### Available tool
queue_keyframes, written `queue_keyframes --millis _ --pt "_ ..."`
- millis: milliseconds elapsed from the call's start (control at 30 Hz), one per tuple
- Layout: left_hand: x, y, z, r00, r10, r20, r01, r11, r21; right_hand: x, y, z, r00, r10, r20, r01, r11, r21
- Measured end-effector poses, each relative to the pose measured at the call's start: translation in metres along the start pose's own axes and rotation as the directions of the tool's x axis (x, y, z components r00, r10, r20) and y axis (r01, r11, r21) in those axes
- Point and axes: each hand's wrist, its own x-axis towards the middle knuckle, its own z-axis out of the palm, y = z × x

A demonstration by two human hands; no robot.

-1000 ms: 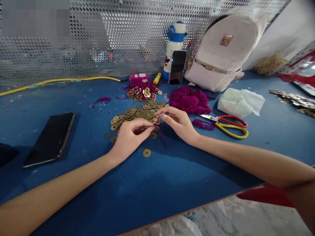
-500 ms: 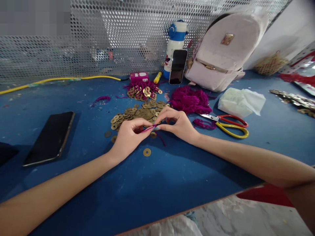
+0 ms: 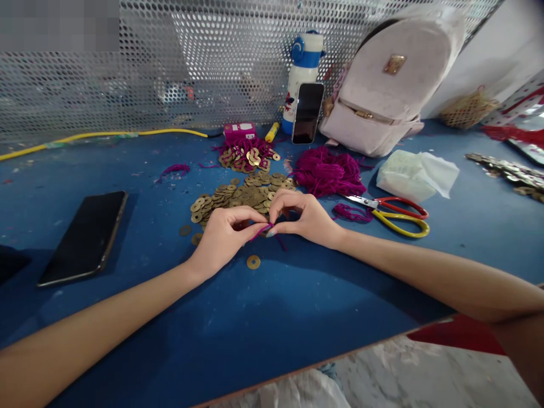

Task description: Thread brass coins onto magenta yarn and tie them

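Observation:
My left hand [image 3: 223, 235] and my right hand [image 3: 304, 215] meet fingertip to fingertip over the blue table [image 3: 272, 317]. Both pinch a short strand of magenta yarn [image 3: 260, 231] between them. Whether a coin hangs on the strand is hidden by my fingers. Just behind my hands lies a heap of brass coins with square holes [image 3: 242, 195]. One loose coin [image 3: 254, 262] lies in front of my left hand. A bundle of magenta yarn [image 3: 327, 170] sits behind my right hand.
Red and yellow scissors [image 3: 393, 215] lie to the right, next to a white plastic bag [image 3: 414, 173]. A black phone [image 3: 85, 235] lies flat on the left. At the back stand a second phone [image 3: 307, 112], a bottle [image 3: 302, 76], a pale backpack [image 3: 391, 85] and a perforated metal screen.
My right hand has come down and closer to my left, so the yarn strand, first held up, now lies low between the fingertips.

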Motion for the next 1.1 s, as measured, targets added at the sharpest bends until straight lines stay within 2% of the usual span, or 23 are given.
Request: queue_keyframes --millis 167,333,467,567,667,800,933,1100 --pt "0.001 0.000 -0.001 0.999 0.010 0.046 -0.006 0.998 -0.066 0.002 0.005 -0.002 0.990 0.064 0.129 -0.089 0.976 0.197" --pt "-0.001 0.002 0.000 0.995 0.016 0.094 -0.011 0.998 -0.055 0.006 0.007 -0.012 0.931 0.107 0.349 -0.208 0.942 0.264" --pt "0.000 0.002 0.001 0.996 0.013 0.085 -0.011 1.000 -0.021 0.009 0.008 -0.018 0.894 0.101 0.436 -0.266 0.904 0.335" --pt "0.001 0.001 0.001 0.998 0.010 0.067 -0.008 1.000 -0.028 0.009 0.009 -0.019 0.911 0.122 0.394 -0.296 0.858 0.419" --pt "0.000 0.002 0.001 1.000 -0.012 0.025 0.013 0.999 -0.042 0.009 0.010 -0.017 0.950 0.173 0.260 -0.282 0.834 0.475" --pt "0.000 0.002 0.001 0.997 -0.042 -0.059 0.037 0.995 -0.088 0.008 0.010 -0.012 0.977 0.191 0.099 -0.215 0.839 0.499" --pt "0.002 0.000 0.001 0.986 -0.077 -0.145 0.057 0.989 -0.133 0.007 0.010 -0.005 0.977 0.188 0.101 -0.212 0.909 0.358" --pt "0.002 0.000 0.001 0.980 -0.095 -0.176 0.068 0.985 -0.156 0.003 0.008 0.003 0.962 0.223 0.155 -0.241 0.965 0.108"
